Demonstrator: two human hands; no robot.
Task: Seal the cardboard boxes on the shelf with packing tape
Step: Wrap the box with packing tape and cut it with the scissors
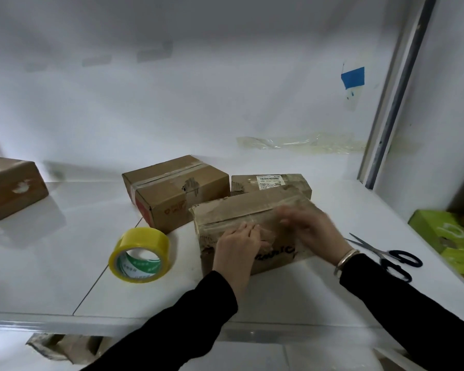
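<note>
As the left grip [237, 242] pressed flat on the near box [239, 207], the blurred right grip [311, 231] looked spread, smoothing it; next, likely the tape roll [145, 236].

Black handwritten letters [277, 253] are running across the near face of the cardboard box [239, 210], just beneath the left hand [237, 243] and right hand [314, 231]. The hands are hiding part of the writing, so it is not reading clearly. Just beyond the hands, a white shipping label [270, 181] is sitting on a smaller box [295, 184], its print too small to read. Beyond the left hand, faint orange marks [176, 207] are showing on another box [172, 183], illegible. Left of that hand, a yellow tape roll [142, 242] is showing a green-and-white printed core, also unreadable.
</note>
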